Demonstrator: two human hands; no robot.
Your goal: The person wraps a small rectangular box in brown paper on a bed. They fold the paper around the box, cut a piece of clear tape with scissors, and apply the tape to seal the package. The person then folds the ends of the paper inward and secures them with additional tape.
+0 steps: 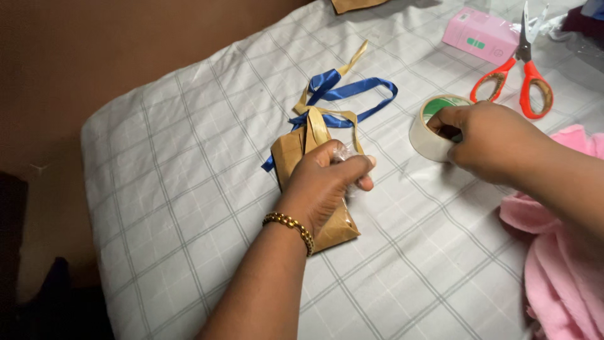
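1 brown parcel [327,230], left hand [324,182] fingers pinching clear tape | 1 tape roll [431,129], right hand [487,138] gripping | 2 ribbons [343,94] | 1 scissors [522,69]

left hand [327,182] presses on flat brown paper-wrapped parcel [296,154] tied with blue and gold ribbons [343,94], pinching clear tape end. right hand [487,141] grips clear tape roll [431,132] right of parcel. orange-handled scissors [525,79] beyond roll.
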